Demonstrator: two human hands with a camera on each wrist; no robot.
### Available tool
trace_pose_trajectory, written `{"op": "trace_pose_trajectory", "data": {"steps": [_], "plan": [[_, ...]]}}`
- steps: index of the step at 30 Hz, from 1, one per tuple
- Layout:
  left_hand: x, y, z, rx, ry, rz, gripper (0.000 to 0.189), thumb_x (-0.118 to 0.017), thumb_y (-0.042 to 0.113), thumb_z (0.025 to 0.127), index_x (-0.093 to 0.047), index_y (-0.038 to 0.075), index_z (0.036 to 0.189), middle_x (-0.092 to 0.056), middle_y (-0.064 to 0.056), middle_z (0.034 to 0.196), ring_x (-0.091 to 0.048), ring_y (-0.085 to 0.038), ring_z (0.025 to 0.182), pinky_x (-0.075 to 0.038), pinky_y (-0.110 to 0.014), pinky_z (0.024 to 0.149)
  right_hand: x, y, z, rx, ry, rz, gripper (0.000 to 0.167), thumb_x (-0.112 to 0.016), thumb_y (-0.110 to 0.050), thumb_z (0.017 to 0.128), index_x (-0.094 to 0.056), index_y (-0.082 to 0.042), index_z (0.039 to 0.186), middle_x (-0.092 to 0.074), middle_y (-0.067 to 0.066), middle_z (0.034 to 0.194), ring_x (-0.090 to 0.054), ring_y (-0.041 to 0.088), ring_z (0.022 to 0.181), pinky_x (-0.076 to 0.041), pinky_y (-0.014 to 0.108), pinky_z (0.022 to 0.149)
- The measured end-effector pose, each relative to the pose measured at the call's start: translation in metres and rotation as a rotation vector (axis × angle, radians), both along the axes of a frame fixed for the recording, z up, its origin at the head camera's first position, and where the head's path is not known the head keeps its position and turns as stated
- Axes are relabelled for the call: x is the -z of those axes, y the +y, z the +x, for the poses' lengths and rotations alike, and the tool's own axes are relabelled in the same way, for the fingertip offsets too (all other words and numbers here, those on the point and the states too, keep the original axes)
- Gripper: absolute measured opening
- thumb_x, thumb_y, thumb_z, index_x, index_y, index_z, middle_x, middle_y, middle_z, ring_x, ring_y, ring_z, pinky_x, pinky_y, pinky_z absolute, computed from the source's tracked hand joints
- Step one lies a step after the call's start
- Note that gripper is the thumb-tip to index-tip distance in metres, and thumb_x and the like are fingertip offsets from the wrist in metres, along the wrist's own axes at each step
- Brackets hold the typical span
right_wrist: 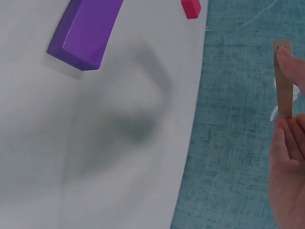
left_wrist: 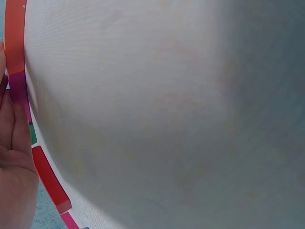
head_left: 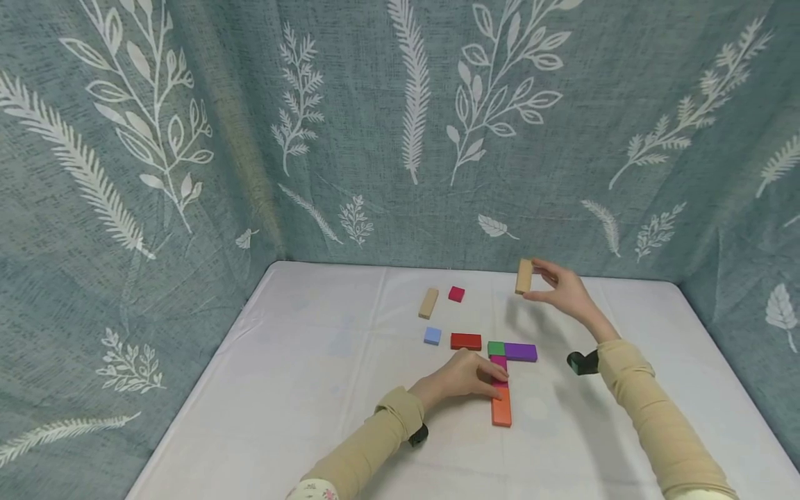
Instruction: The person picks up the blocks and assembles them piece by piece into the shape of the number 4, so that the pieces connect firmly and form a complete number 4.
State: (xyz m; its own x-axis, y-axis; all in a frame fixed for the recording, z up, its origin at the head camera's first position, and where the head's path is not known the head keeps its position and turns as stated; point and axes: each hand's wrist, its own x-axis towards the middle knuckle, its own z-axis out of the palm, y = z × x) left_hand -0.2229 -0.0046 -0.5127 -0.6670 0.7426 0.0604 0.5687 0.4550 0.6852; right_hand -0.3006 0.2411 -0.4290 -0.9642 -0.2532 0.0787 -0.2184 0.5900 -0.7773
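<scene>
My right hand (head_left: 565, 295) pinches a plain wooden block (head_left: 523, 276) upright above the table's back right, thumb at one end and fingers at the other. In the right wrist view, the wooden block (right_wrist: 284, 81) shows its narrow side. My left hand (head_left: 462, 376) reaches over a line of blocks, fingertips at the magenta block (head_left: 499, 362) and thumb near its join with the orange block (head_left: 501, 410). A green block (head_left: 496, 348) lies at the line's far end, with a purple block (head_left: 521, 353) extending right from it. The left fingers partly hide the magenta block.
Left of the green block lie a red block (head_left: 466, 342) and a light blue block (head_left: 432, 336). Farther back are another wooden block (head_left: 428, 303) and a small crimson block (head_left: 457, 294). A white cloth covers the table (head_left: 281, 389); a leaf-patterned curtain (head_left: 375, 139) hangs behind.
</scene>
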Motion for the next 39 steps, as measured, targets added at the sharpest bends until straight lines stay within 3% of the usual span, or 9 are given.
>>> {"op": "trace_pose_trajectory", "data": {"steps": [19,39], "plan": [[0.001,-0.001,0.001,-0.001,-0.016,0.008,0.033,-0.078,0.020,0.078,-0.073,0.016,0.110,-0.071,0.005,0.113,-0.063,0.001,0.104,-0.045,-0.007,0.085,-0.011,-0.019,0.008,-0.078,0.065,-0.029,0.078,-0.076,-0.016,0.080,-0.035,-0.005,0.145,-0.038,0.022,0.148,-0.037,0.036,0.137,-0.032,0.042,0.113],[0.001,-0.002,0.001,0.012,-0.007,-0.003,0.033,-0.077,0.021,0.079,-0.072,0.016,0.112,-0.070,0.003,0.114,-0.063,-0.001,0.104,-0.045,-0.006,0.084,0.001,-0.033,0.018,-0.120,0.018,-0.002,0.081,-0.077,-0.020,0.079,-0.035,-0.003,0.145,-0.037,0.022,0.148,-0.036,0.038,0.137,-0.034,0.045,0.110]]}}
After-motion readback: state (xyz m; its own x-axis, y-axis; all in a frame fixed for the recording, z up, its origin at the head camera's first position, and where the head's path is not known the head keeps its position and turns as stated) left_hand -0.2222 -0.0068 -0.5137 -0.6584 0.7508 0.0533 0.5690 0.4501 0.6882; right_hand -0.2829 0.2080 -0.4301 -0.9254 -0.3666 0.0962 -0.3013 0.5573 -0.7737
